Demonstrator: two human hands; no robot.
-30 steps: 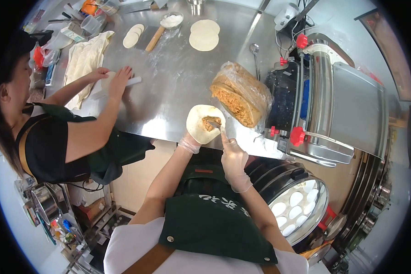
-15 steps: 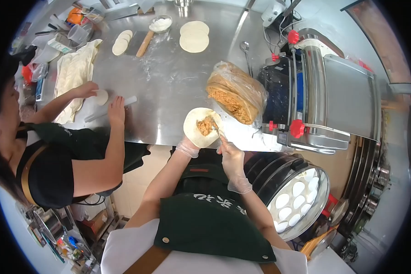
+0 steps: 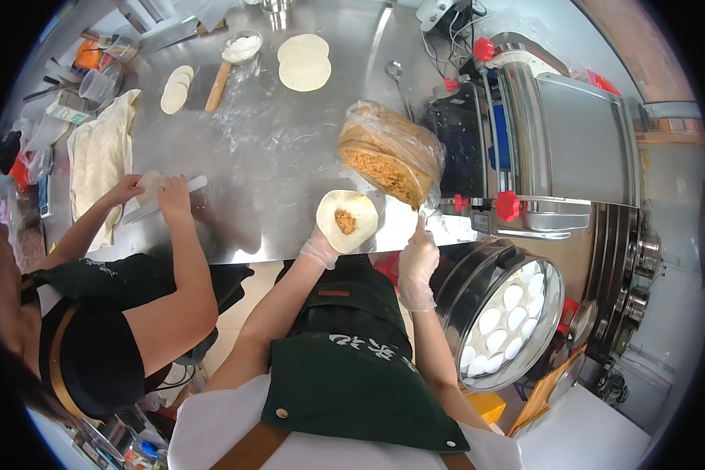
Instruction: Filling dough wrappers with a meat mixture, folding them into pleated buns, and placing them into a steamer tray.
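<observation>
My left hand (image 3: pixel 322 244), in a clear glove, holds a round dough wrapper (image 3: pixel 363 210) from below, its fingers mostly hidden by the dough. A small mound of orange-brown shredded filling (image 3: pixel 345 222) sits in the wrapper's middle. My right hand (image 3: pixel 420 257), gloved too, is closed around the handle of a slim spatula-like tool (image 3: pixel 422 212); its working end is hard to make out. That tool is at the near end of a large clear plastic bag (image 3: pixel 392 129), which lies open toward me with more filling (image 3: pixel 377 171) in it.
Left, a co-worker's hands work a dough round (image 3: pixel 150 185) beside a pale rolling bar (image 3: pixel 198 183). Stacked wrappers (image 3: pixel 305 70), a rolling pin (image 3: pixel 218 86) and a flour bowl (image 3: pixel 242 48) lie farther back. A dough-rolling machine (image 3: pixel 517 125) stands right, above a steamer (image 3: pixel 552 329) of white buns.
My right hand has moved right with the tool, from the wrapper to the bag. The wrapper stays in my left hand. The co-worker's hands have come closer together around the dough round.
</observation>
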